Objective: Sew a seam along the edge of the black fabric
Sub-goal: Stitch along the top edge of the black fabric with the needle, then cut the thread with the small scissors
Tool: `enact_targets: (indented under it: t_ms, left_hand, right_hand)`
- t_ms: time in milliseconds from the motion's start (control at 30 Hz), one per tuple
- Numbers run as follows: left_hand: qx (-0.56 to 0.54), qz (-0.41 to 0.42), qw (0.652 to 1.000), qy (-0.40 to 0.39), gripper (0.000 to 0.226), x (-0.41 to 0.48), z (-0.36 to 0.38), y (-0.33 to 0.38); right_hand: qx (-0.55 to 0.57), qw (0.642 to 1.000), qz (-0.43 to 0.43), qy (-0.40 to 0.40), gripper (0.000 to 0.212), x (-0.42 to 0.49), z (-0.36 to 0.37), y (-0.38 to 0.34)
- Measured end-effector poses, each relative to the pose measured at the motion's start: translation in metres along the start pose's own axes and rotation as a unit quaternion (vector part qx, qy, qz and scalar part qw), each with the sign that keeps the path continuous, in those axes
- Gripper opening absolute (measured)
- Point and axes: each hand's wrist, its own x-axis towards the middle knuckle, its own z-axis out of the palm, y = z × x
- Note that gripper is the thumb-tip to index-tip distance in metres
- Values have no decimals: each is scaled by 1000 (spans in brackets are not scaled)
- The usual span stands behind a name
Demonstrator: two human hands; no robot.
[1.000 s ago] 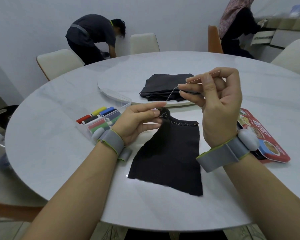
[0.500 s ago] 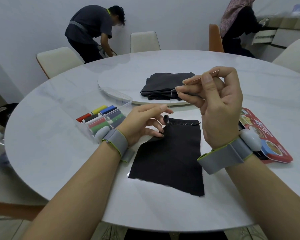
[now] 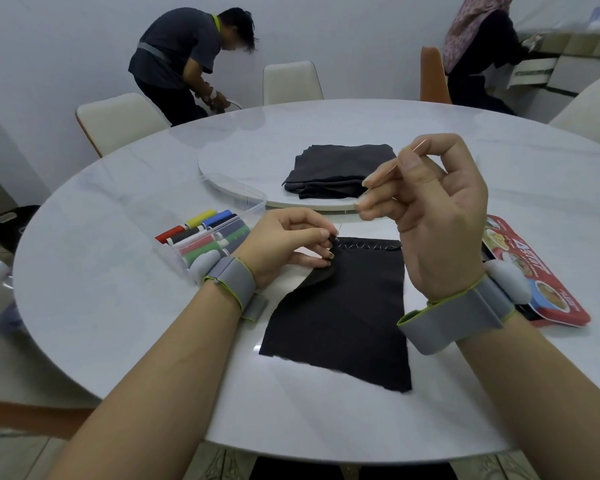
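The black fabric (image 3: 340, 306) lies flat on the round white tabletop (image 3: 118, 306), near the person's edge, with its long sides running away from the viewer. Its far edge carries a row of pale zigzag stitches (image 3: 368, 244) that runs from the far left corner toward the right. The near edge is cut unevenly and slants down to the right.

The left hand (image 3: 284, 242) rests at the far left corner of the fabric, its grip narrow, thumb and fingertips pinching that corner so the cloth just below it lifts into a small fold. The right hand (image 3: 426, 206) is raised above the far right part of the fabric, clear of the cloth, its grip closed on a thin needle (image 3: 400, 160) held between thumb and forefinger with the tip pointing up and to the right. A fine thread (image 3: 340, 227) shows faintly beside the left fingertips; most of its run is too thin to follow.

To the left, just beyond the left wrist, a clear box of coloured thread spools (image 3: 205, 237) sits on the tabletop. To the right, a red printed tin (image 3: 534, 271) lies partly behind the right wrist. Farther back, a folded dark cloth (image 3: 336, 171) rests on a raised turntable (image 3: 243, 161). The tabletop in front of the fabric's near edge is bare.
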Motion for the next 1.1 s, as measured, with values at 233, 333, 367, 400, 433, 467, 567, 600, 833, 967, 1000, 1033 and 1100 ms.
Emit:
enact_targets:
  t_ms: [233, 333, 367, 400, 433, 467, 567, 600, 833, 967, 1000, 1033, 1100]
  left_hand:
    - [56, 25, 996, 66, 26, 4, 0, -2]
    - [58, 32, 994, 86, 30, 4, 0, -1]
    - [62, 35, 993, 92, 30, 5, -1, -1]
    - [68, 37, 992, 95, 30, 5, -1, -1]
    - [74, 42, 992, 96, 29, 5, -2, 0]
    - [78, 47, 991, 96, 29, 5, -2, 0]
    - [73, 57, 992, 86, 32, 5, -2, 1]
    - [70, 59, 993, 79, 34, 5, -2, 1]
    - [161, 97, 979, 83, 30, 5, -1, 1]
    - [104, 111, 988, 11, 29, 3, -2, 13]
    - [104, 118, 988, -2, 30, 1, 0, 16]
    - [115, 128, 985, -8, 30, -2, 4, 17]
    - [141, 146, 979, -10, 25, -7, 10, 18]
  right_hand:
    - [67, 996, 64, -9, 9, 3, -3, -1]
    - [77, 993, 81, -26, 12, 3, -3, -1]
    - [82, 992, 89, -32, 13, 3, -3, -1]
    - [86, 991, 98, -39, 14, 3, -2, 0]
    - [89, 989, 109, -47, 14, 2, -2, 0]
    - [91, 987, 121, -55, 13, 2, -1, 0]
    - [80, 982, 152, -72, 9, 1, 1, 2]
    - [71, 982, 161, -73, 9, 0, 1, 3]
    - [-29, 986, 164, 23, 4, 1, -1, 20]
    - [-132, 984, 103, 61, 7, 3, -6, 28]
    - [-151, 982, 95, 59, 8, 4, -8, 29]
    - [-167, 980, 90, 55, 9, 3, -9, 30]
    - [-187, 978, 82, 43, 9, 3, -10, 31]
